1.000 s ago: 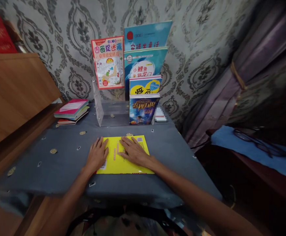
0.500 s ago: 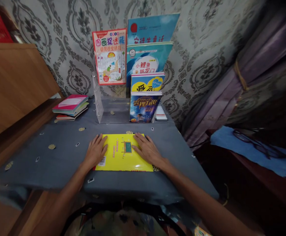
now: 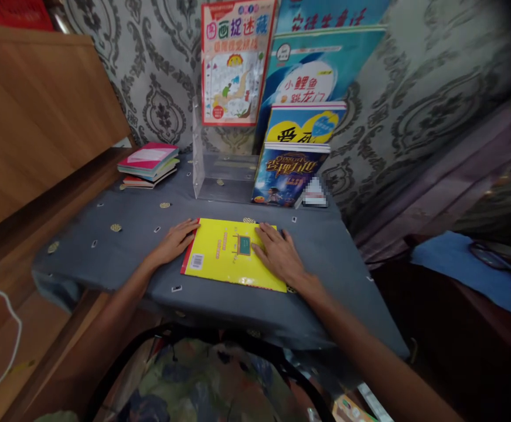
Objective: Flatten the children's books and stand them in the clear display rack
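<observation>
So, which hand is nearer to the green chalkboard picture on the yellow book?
Right. The right hand rests on the yellow book, just right of the chalkboard picture; the left hand is farther off, at the book's left edge.

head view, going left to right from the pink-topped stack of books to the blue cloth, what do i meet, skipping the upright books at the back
Pink-topped stack of books → left hand → yellow book → right hand → blue cloth.
</observation>
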Demonstrator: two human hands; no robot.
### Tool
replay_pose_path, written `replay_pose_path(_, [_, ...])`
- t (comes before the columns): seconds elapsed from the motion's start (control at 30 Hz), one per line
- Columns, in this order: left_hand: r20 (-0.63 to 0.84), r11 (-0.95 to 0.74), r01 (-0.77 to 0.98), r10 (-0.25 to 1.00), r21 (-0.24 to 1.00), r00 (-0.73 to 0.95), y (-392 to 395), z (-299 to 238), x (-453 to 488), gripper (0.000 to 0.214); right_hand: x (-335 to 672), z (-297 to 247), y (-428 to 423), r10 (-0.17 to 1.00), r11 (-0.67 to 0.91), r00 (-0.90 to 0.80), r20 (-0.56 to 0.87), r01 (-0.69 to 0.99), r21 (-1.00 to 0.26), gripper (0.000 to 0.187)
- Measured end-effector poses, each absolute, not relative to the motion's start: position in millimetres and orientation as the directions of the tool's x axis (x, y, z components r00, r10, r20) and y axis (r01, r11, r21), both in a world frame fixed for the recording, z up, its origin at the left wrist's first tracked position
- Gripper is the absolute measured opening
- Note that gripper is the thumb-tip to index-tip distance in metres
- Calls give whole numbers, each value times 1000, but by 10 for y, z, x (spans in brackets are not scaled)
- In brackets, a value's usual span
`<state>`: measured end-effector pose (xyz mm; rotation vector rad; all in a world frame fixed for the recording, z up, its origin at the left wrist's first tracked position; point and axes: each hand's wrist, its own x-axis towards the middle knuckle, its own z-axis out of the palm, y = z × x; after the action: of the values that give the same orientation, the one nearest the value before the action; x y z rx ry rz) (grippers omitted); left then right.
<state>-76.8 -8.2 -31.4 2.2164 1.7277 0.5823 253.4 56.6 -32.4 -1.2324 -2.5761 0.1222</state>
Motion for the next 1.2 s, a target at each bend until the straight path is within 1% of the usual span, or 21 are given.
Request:
replay_pose_path(0.07, [165, -249, 869, 967, 427, 196, -93, -337, -741, 47, 2446, -217, 469, 695, 718, -678, 239, 670, -189, 40])
replay_pose_path(0.1, [176, -251, 873, 965, 419, 193, -96, -346, -730, 47, 2374, -157, 398, 620, 784, -746, 241, 589, -195, 37])
replay_pose_path(0.17, [199, -259, 876, 961, 406, 192, -101, -357, -718, 47, 2182, -46, 225, 417, 898, -883, 217, 363, -248, 33])
replay_pose_path(0.2, [208, -262, 878, 959, 400, 192, -102, -360, -715, 46, 2072, -3, 133, 337, 921, -917, 213, 274, -277, 32])
replay_pose_path(0.23, [215, -263, 880, 958, 396, 190, -103, -362, -714, 46, 1959, 29, 45, 281, 933, -936, 211, 215, -289, 31])
replay_pose_path(0.3, [222, -262, 883, 957, 389, 186, -104, -367, -714, 45, 1753, 61, -95, 199, 950, -962, 186, 143, -276, 31])
replay_pose_path(0.37, [221, -263, 884, 957, 386, 188, -104, -369, -716, 44, 1600, 63, -170, 167, 965, -972, 164, 127, -231, 32])
replay_pose_path(0.5, [214, -272, 882, 956, 383, 202, -106, -372, -716, 44, 1466, 32, -176, 181, 972, -974, 134, 157, -174, 32])
replay_pose_path(0.83, [209, -261, 866, 960, 427, 186, -88, -390, -737, 44, 1424, -9, -56, 278, 950, -949, 147, 250, -185, 32])
replay_pose_path(1.07, [204, -256, 848, 963, 464, 179, -104, -383, -756, 47, 1364, -55, 131, 332, 940, -931, 155, 312, -139, 32])
replay_pose_path(1.2, [210, -246, 852, 964, 461, 164, -132, -364, -725, 48, 1340, -62, 258, 384, 920, -909, 160, 363, -146, 31])
